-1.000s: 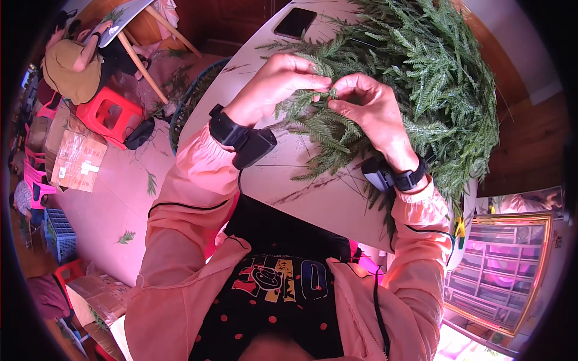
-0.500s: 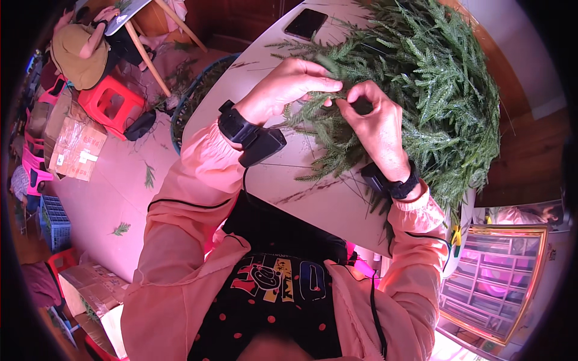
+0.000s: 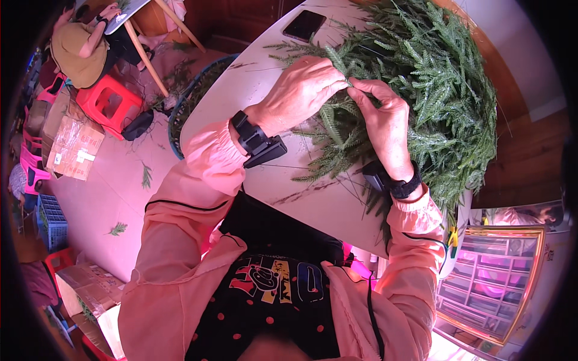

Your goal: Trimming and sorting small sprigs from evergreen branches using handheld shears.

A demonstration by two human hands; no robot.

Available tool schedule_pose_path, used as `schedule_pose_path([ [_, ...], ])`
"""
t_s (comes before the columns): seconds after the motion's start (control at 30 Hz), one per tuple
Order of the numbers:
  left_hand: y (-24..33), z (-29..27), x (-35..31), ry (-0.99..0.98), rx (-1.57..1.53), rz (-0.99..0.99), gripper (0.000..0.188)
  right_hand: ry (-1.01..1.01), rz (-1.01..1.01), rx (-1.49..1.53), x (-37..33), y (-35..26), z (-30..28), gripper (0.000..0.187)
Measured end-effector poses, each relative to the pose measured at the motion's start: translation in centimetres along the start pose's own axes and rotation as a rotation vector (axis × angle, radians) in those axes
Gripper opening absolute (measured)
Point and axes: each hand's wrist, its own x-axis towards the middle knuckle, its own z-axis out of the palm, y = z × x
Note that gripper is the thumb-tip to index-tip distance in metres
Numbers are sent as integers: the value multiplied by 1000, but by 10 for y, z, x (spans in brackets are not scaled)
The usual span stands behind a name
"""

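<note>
My left hand (image 3: 304,87) is closed on a green artificial pine sprig (image 3: 335,114), whose needles stick out above and below the fingers. Beside it, fingertips almost touching, my right hand (image 3: 385,114) pinches at the same spot with thumb and forefinger, on what looks like the sprig's thin stem. Both hands are over the near-left side of a large heap of artificial pine branches (image 3: 439,90). The heap covers the far right part of a white marbled table (image 3: 283,186). Black devices are strapped round both wrists.
A dark phone (image 3: 304,25) lies at the table's far edge. Yellow-handled snips (image 3: 453,236) are at its right edge. A blue-rimmed basket (image 3: 176,129) with greenery stands left of the table. Farther left, a person sits on a red stool (image 3: 109,103) near cardboard boxes (image 3: 75,141).
My left hand has turned over, its back now facing up, and moved slightly right. My right hand has shifted a little, and the fingertips of both have come together.
</note>
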Motion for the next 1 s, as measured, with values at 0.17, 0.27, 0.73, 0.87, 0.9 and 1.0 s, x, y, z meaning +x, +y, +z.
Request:
schedule_pose_path([
  [0.17, 3, -1, 1, 38, 19, 0, 12, -117, 54, 97, 5, 5, -4, 18],
  [0.27, 6, 0, -1, 35, -71, -102, 11, -193, 164, 214, 5, 12, -6, 19],
  [0.73, -3, -7, 11, -61, -276, 139, 28, -439, 717, 910, 10, 12, -21, 26],
  [0.87, -10, -12, 4, -73, -250, 185, 24, -548, 869, 506, 20, 5, -26, 28],
  [0.9, -13, -13, 4, -52, -245, 201, 20, -579, 838, 514, 20, 5, -23, 28],
  [1.0, -13, -18, 4, -51, -191, 229, 27, -470, 624, 755, 14, 7, -23, 27],
])
